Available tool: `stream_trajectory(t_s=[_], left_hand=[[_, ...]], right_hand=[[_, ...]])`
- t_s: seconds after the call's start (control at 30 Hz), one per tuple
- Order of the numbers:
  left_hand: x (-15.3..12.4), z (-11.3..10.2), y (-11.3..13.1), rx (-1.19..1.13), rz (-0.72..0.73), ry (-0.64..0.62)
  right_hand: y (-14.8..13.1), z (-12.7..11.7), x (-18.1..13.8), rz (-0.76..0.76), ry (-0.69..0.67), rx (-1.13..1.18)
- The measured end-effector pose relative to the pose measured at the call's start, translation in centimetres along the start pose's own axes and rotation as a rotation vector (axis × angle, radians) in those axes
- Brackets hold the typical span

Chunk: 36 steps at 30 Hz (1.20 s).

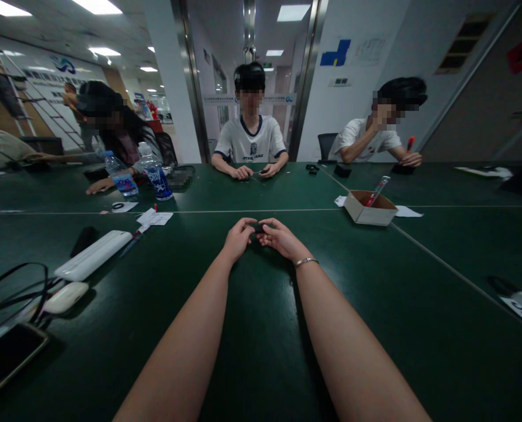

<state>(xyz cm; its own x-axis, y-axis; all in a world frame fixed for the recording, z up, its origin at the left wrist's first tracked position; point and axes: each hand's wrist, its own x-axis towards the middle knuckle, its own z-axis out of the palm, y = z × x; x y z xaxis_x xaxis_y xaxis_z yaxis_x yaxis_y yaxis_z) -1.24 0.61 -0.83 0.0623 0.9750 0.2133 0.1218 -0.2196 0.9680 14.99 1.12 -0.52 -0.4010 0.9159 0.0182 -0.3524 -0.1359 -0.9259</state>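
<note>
Both my arms reach forward over the dark green table [261,305]. Between my fingertips is a small black object [258,229], too small and dark for me to tell its kind. My left hand [239,239] pinches its left end with thumb and fingers. From the other side, my right hand [280,237] is closed on the right end, with a silver bracelet [306,261] around that wrist. My fingers hide much of the object.
Across the table sits a person [250,138], with others at left and right. A cardboard box [372,212] holding a red-tipped tool stands right of my hands. At left are two water bottles [158,176], a white power bank [94,255], cables and a phone [10,357].
</note>
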Motion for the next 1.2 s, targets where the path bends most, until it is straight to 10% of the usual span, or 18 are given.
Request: stream_trajectory(t_s=[1.2], left_hand=[[-0.15,-0.09,0.25,0.011,-0.005,-0.010]], right_hand=[[-0.23,0.26,-0.08,0.000,0.019,-0.003]])
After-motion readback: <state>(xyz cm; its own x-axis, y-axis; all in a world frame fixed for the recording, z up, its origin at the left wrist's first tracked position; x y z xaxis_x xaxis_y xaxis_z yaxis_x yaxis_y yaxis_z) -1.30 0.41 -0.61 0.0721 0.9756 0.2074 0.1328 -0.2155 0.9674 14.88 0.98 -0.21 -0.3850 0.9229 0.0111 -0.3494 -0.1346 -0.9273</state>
